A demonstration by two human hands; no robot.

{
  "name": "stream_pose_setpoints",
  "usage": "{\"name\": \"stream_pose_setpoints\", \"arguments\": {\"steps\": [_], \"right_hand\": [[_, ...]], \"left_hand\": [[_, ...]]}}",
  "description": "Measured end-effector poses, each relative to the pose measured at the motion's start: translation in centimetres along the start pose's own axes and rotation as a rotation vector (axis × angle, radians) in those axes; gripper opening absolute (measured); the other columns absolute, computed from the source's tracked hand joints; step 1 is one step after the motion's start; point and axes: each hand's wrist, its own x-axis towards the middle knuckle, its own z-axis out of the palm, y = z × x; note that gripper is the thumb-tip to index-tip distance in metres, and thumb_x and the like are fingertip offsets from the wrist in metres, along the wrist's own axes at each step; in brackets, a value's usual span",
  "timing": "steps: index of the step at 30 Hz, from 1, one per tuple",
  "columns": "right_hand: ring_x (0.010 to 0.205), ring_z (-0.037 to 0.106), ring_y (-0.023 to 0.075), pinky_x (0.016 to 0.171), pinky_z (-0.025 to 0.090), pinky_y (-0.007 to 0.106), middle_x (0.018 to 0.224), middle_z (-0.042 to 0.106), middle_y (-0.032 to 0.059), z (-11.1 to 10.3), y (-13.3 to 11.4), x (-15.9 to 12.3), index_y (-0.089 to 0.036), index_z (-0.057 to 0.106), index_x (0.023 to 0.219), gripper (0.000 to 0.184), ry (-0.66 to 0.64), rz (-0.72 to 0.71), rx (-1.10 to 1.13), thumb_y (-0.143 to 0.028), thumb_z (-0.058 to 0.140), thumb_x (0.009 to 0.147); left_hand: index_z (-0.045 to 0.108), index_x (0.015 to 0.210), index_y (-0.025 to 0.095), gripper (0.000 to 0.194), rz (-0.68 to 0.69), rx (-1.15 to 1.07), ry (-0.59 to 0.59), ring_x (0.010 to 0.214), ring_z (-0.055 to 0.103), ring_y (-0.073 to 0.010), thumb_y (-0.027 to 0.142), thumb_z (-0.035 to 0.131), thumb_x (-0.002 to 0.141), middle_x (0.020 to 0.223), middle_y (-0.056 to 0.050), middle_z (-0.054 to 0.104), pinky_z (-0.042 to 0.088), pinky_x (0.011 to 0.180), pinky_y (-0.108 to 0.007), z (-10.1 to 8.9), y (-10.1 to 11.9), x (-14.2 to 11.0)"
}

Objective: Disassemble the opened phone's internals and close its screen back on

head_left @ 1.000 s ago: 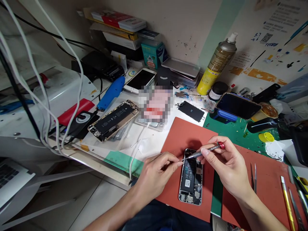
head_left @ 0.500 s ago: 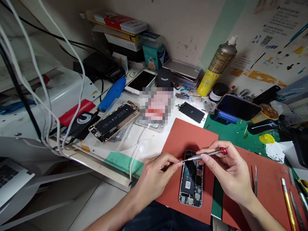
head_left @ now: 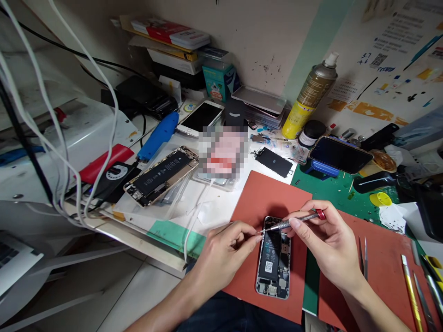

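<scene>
Opened phone (head_left: pixel 273 258) sits lower centre on the red mat (head_left: pixel 266 196): screen off, battery and boards exposed, still in place. Right hand (head_left: pixel 328 244) pinches a screwdriver (head_left: pixel 294 220), held level above the phone's top edge. Left hand (head_left: pixel 224 249), fingers pressed together at the tip, maybe on a screw, too small to tell. Tweezers (head_left: pixel 362 256) lie unused at right.

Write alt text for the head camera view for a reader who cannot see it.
Two bare hands work over an opened phone lying on a red mat: the right hand holds a red-capped screwdriver, its tip at the pinched fingertips of the left hand. Tweezers, a spray can and another opened phone crowd the bench.
</scene>
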Motion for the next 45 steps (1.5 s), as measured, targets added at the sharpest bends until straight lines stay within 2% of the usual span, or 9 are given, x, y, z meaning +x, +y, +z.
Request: {"name": "stream_pose_setpoints", "arguments": {"steps": [9, 19, 25, 29, 31, 35, 37, 40, 45], "right_hand": [[0.071, 0.078, 0.0153, 0.069, 0.067, 0.025, 0.09, 0.082, 0.0014, 0.2, 0.0, 0.2, -0.027, 0.065, 0.105, 0.019, 0.012, 0.008, 0.005, -0.035, 0.081, 0.097], [0.071, 0.078, 0.0149, 0.068, 0.067, 0.025, 0.089, 0.082, 0.0018, 0.2, 0.1, 0.2, -0.025, 0.064, 0.105, 0.02, -0.001, 0.001, 0.009, -0.034, 0.08, 0.098], [0.071, 0.078, 0.0149, 0.07, 0.066, 0.026, 0.09, 0.082, 0.0014, 0.2, 0.1, 0.7, -0.025, 0.065, 0.105, 0.02, 0.011, 0.007, 0.062, -0.031, 0.082, 0.097], [0.071, 0.077, 0.016, 0.068, 0.066, 0.027, 0.085, 0.08, -0.0006, -0.7, -1.4, 0.7, -0.026, 0.066, 0.107, 0.024, 0.139, 0.004, 0.206, -0.029, 0.086, 0.092], [0.073, 0.077, 0.0158, 0.072, 0.066, 0.027, 0.085, 0.079, -0.0005, -1.6, -2.3, -0.9, -0.026, 0.068, 0.109, 0.028, 0.253, 0.053, 0.263, -0.029, 0.088, 0.09], [0.077, 0.078, 0.0176, 0.078, 0.067, 0.03, 0.083, 0.078, 0.0017, -1.8, -2.4, -7.7, -0.023, 0.072, 0.111, 0.038, 0.412, 0.299, 0.404, -0.031, 0.095, 0.082], [0.079, 0.078, 0.0193, 0.08, 0.067, 0.034, 0.085, 0.079, 0.0032, -0.6, -1.6, -11.4, -0.023, 0.073, 0.108, 0.039, 0.459, 0.468, 0.521, -0.032, 0.097, 0.079], [0.078, 0.078, 0.0209, 0.088, 0.066, 0.043, 0.081, 0.079, 0.0024, 1.9, -0.4, -15.0, -0.023, 0.073, 0.102, 0.039, 0.576, 0.593, 0.727, -0.034, 0.1, 0.075], [0.088, 0.081, 0.0245, 0.095, 0.063, 0.043, 0.092, 0.084, 0.0082, 4.7, -0.1, -15.6, -0.022, 0.071, 0.105, 0.042, 0.655, 0.573, 0.833, -0.037, 0.098, 0.077]], "left_hand": [[0.074, 0.094, 0.022, 0.012, 0.025, 0.033, -0.001, 0.057, 0.056, -0.0095, 0.028, 0.068, 0.103, 0.072, 0.006, 0.069, 0.042, 0.055, -0.022, 0.0, 0.0, 0.1], [0.074, 0.093, 0.022, 0.014, 0.024, 0.037, -0.003, 0.055, 0.052, -0.0094, 0.029, 0.067, 0.103, 0.068, 0.006, 0.065, 0.037, 0.05, -0.021, 0.0, 0.1, 0.1], [0.074, 0.095, 0.023, 0.009, 0.03, 0.059, 0.011, 0.055, 0.054, -0.0099, 0.03, 0.073, 0.101, 0.066, 0.007, 0.061, 0.043, 0.052, -0.022, 0.2, -0.3, 0.1], [0.071, 0.114, 0.022, 0.01, 0.204, 0.128, -0.024, 0.076, 0.068, -0.0127, 0.025, 0.067, 0.105, 0.095, 0.0, 0.074, 0.058, 0.071, -0.025, -0.7, 0.2, -0.2], [0.067, 0.128, 0.021, 0.021, 0.371, 0.224, -0.145, 0.109, 0.073, -0.0187, 0.026, 0.063, 0.108, 0.125, -0.007, 0.075, 0.061, 0.095, -0.033, -1.4, 0.5, -0.2], [0.057, 0.15, 0.019, 0.049, 0.565, 0.481, -0.379, 0.159, 0.041, -0.0317, 0.045, 0.062, 0.108, 0.167, -0.014, 0.05, 0.048, 0.124, -0.051, -2.5, 0.5, 0.8], [0.05, 0.157, 0.018, 0.066, 0.573, 0.556, -0.446, 0.164, 0.032, -0.0339, 0.058, 0.06, 0.106, 0.176, -0.015, 0.037, 0.043, 0.128, -0.055, -2.5, 0.3, 1.6], [0.047, 0.16, 0.015, 0.088, 0.545, 0.567, -0.557, 0.164, 0.033, -0.0355, 0.076, 0.059, 0.097, 0.176, -0.017, 0.035, 0.039, 0.13, -0.056, -2.1, 0.1, 2.9], [0.042, 0.164, 0.02, 0.118, 0.465, 0.526, -0.705, 0.163, 0.032, -0.0409, 0.091, 0.071, 0.075, 0.177, -0.019, 0.032, 0.04, 0.128, -0.06, -2.1, -0.2, 3.7]]}}
